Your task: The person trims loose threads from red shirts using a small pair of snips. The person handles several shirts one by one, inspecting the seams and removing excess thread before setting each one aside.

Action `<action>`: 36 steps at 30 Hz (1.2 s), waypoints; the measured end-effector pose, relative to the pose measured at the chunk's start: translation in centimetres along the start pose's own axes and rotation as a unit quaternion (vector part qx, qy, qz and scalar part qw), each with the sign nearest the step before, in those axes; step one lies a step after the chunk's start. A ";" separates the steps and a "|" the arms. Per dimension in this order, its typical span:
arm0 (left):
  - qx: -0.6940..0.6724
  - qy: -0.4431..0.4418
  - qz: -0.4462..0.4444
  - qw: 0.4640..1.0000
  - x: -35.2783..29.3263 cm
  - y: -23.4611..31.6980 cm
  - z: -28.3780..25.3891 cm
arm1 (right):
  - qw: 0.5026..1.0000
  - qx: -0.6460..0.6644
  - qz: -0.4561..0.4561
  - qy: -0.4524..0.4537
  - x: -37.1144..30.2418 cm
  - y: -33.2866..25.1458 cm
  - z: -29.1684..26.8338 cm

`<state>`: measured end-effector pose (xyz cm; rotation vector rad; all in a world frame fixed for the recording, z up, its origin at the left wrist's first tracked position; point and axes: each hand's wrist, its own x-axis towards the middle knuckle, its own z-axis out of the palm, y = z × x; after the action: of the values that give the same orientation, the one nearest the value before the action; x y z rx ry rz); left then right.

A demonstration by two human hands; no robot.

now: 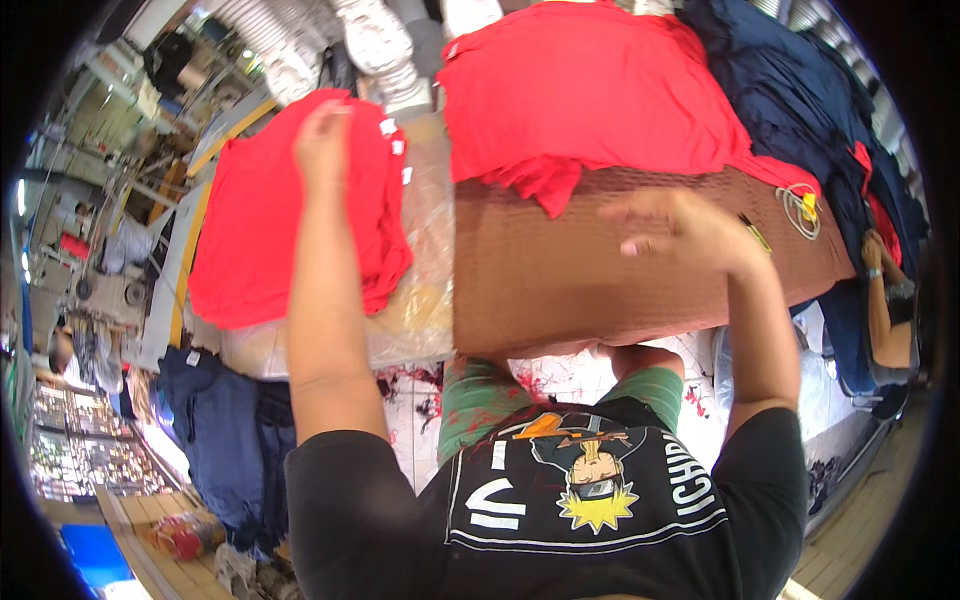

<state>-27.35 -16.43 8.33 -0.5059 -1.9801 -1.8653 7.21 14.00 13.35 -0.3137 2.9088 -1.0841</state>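
My left hand reaches over a stack of red garments on the left part of the table. Its fingers bend near the stack's far edge; they are blurred, so whether they grip cloth is unclear. Small white labels show along the stack's right side. My right hand hovers above the brown textured cloth, fingers apart and nothing in them. Beyond it, a larger pile of red garments covers the far middle, one corner hanging toward me.
A coiled pale cord with a yellow piece lies at the right, beside a small yellow-and-black tool. Dark blue garments heap up at far right, near another person's arm. More dark blue garments hang at lower left.
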 end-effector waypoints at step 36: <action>0.320 -0.116 -0.154 0.928 0.5 -5.8 17.9 | 0.987 -0.019 0.076 0.138 -2.6 10.3 8.6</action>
<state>-31.12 1.16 2.67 -0.2302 -2.7880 -1.2125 8.64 16.53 0.03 0.0656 3.1302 -1.1320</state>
